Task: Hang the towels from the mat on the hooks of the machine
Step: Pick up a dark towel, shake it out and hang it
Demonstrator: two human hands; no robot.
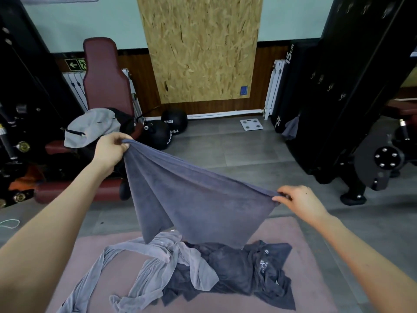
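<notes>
A gym, black weight machine far right, maroon padded bench far left, medicine balls by the wall, pink mat near.

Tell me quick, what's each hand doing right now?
Left hand: gripping one top corner of the dark grey towel, lifted above the mat.
Right hand: pinching the towel's other top corner.

The towel hangs between the left hand at ten o'clock and the right hand at three, over the heap on the mat at six. The machine stands at two.
</notes>
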